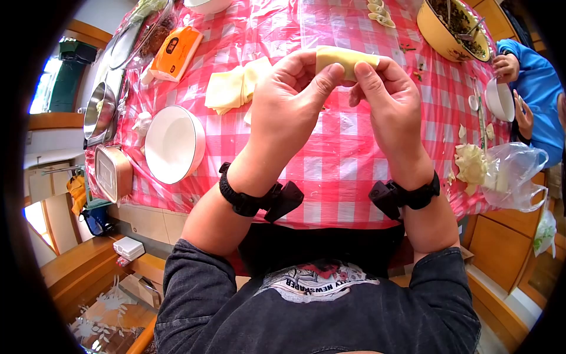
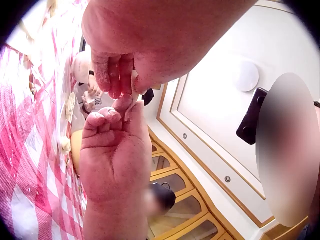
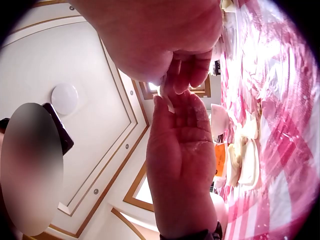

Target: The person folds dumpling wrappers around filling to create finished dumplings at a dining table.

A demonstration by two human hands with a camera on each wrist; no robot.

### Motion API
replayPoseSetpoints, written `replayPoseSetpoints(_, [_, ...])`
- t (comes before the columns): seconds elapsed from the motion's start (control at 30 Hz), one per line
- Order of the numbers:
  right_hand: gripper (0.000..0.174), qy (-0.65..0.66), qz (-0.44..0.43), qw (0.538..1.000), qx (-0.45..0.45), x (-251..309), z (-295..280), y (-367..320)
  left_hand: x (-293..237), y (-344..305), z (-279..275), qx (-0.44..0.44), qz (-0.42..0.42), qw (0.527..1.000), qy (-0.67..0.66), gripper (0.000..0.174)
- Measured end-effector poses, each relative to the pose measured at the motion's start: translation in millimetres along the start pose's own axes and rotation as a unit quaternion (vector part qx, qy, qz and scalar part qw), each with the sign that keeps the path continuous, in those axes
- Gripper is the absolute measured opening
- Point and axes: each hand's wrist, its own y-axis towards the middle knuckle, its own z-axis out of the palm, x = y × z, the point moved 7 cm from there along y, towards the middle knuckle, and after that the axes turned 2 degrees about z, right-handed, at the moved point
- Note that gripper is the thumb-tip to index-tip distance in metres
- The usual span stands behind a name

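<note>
A pale yellow dough wrapper (image 1: pixel 346 58), folded into a band, is held up over the table between both hands. My left hand (image 1: pixel 290 97) pinches its left end, thumb on the near face and fingers behind. At the other end my right hand (image 1: pixel 390 94) grips it the same way, thumb tip close to the left one. In the left wrist view the wrapper (image 2: pixel 133 102) shows edge-on between the hands. A stack of square wrappers (image 1: pixel 227 89) lies left of the hands. Several folded dumplings (image 1: pixel 381 13) sit at the far side.
A yellow basin (image 1: pixel 429 32) of dark chopped filling with utensils stands far right. On the left are a white bowl (image 1: pixel 171 144), an orange tissue pack (image 1: pixel 177 54) and a lidded container (image 1: pixel 114 173). A person in blue (image 1: pixel 539 94) handles a white bowl (image 1: pixel 500 101) beside a plastic bag (image 1: pixel 514 175).
</note>
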Motion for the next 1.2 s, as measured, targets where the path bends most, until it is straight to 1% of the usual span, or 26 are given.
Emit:
replayPoseSetpoints(0.27, [0.021, -0.02, -0.017, 1.0, -0.002, 1.2, 1.4, -1.4, -3.6, -0.9, -3.1, -0.007, -0.002, 0.999, 0.044, 0.023])
replayPoseSetpoints(0.33, [0.021, -0.05, -0.023, 0.998, 0.016, 0.5, 2.2, -2.2, -4.1, -1.4, -3.4, -0.003, 0.0, 0.999, 0.047, 0.023])
replayPoseSetpoints(0.43, [0.021, -0.036, -0.027, 0.999, 0.025, 2.0, 3.8, -2.7, -4.1, -1.5, -2.3, 0.003, -0.001, 0.999, 0.046, 0.022])
replayPoseSetpoints(0.8, [0.025, -0.025, -0.013, 1.0, -0.004, 1.4, 0.9, -2.0, -3.0, -1.0, -4.7, -0.026, -0.007, 0.998, 0.048, 0.03])
replayPoseSetpoints(0.93, [0.025, -0.022, -0.023, 0.999, -0.017, 3.9, -2.0, -1.2, -3.5, -0.7, -2.4, -0.015, 0.004, 0.999, 0.046, 0.03])
replayPoseSetpoints(1.03, [0.024, -0.024, -0.025, 0.999, -0.02, 3.6, -3.4, -1.0, -3.4, -0.8, -3.9, -0.025, 0.0, 0.998, 0.049, 0.027])
replayPoseSetpoints(1.1, [0.025, -0.014, -0.026, 0.999, -0.021, 4.2, -3.4, -1.1, -5.5, 0.4, -0.1, 0.01, 0.011, 0.999, 0.045, 0.032])
replayPoseSetpoints(1.13, [0.025, -0.004, -0.028, 0.999, -0.022, 4.7, -3.5, -1.0, -6.1, 0.0, 1.1, 0.011, 0.011, 0.999, 0.046, 0.032])
replayPoseSetpoints(1.17, [0.025, -0.004, -0.03, 0.999, -0.023, 6.0, -4.5, -0.6, -10.1, -1.5, 6.0, 0.029, 0.036, 0.999, 0.023, 0.039])
replayPoseSetpoints(1.2, [0.025, 0.052, -0.012, 0.999, -0.009, 5.3, -4.7, 0.1, -14.2, -2.9, 10.4, 0.047, 0.061, 0.997, -0.001, 0.048])
